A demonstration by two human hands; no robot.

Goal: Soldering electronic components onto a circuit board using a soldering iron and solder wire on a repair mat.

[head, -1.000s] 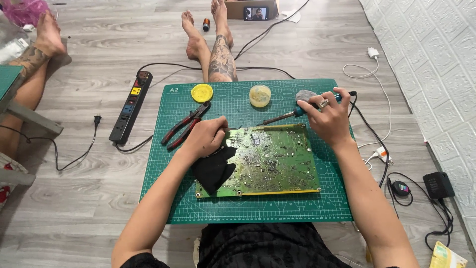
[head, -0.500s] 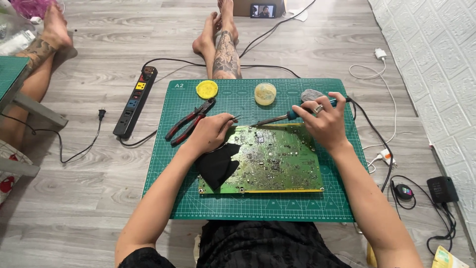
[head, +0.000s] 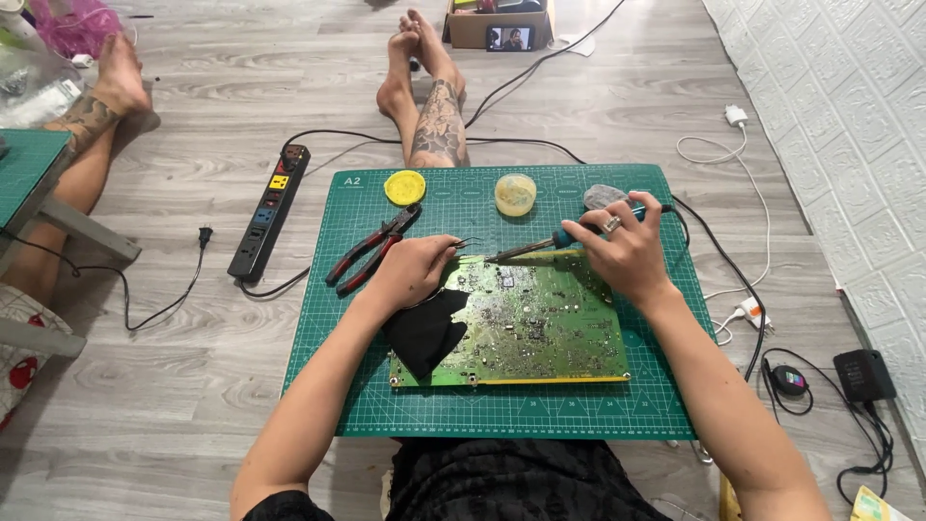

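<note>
A green circuit board point(head: 526, 333) lies on a green cutting mat point(head: 502, 410) on the wooden floor. Part of the board's left side is covered by a black patch point(head: 424, 333). My right hand point(head: 622, 256) grips a soldering iron point(head: 540, 246) with a teal handle, its tip pointing left over the board's top edge. My left hand point(head: 410, 270) rests on the board's upper left corner and pinches thin tweezers point(head: 470, 243), whose tips sit close to the iron's tip.
Red-handled pliers point(head: 371, 251), a yellow round tin point(head: 405, 186), a pale round jar point(head: 515, 194) and a grey lump point(head: 603, 196) lie on the mat's far side. A black power strip point(head: 270, 210) lies left. Another person's legs point(head: 429, 106) stretch out beyond the mat. Cables and chargers trail right.
The view has shifted a little down and back. Both hands stay at the board's top edge, the iron tip and tweezers still close together.
</note>
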